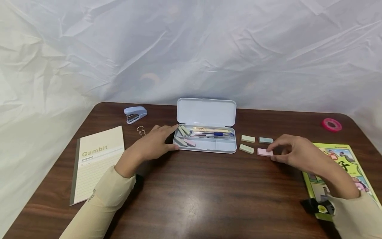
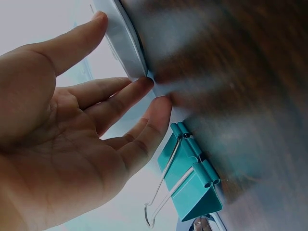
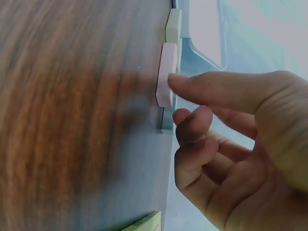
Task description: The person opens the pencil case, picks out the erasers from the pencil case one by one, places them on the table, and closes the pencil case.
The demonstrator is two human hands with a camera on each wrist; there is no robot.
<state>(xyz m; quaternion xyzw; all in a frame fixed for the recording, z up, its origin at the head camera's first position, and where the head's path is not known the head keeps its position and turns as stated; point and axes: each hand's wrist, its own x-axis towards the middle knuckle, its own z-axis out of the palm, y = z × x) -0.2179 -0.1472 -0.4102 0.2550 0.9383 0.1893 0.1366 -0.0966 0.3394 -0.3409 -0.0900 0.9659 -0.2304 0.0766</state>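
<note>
Pinching the pink eraser [image 1: 263, 152], right fingers [image 1: 279, 140] narrow; left fingers [image 1: 165, 129] wide against the pencil case [image 1: 204, 145].

The pink eraser [image 1: 264, 152], a small rectangular block, lies flat to the right of the case [image 1: 206, 115], apart from it; I pinch its right end with my right hand [image 1: 299, 155]. The case is pale blue, shallow and divided inside, open with its lid raised at the back; my left hand [image 1: 154, 142] touches its left side.

One eraser [image 1: 263, 152] is pink, the case [image 1: 204, 145] pale blue, the table [image 1: 209, 186] wood-grained brown.
</note>
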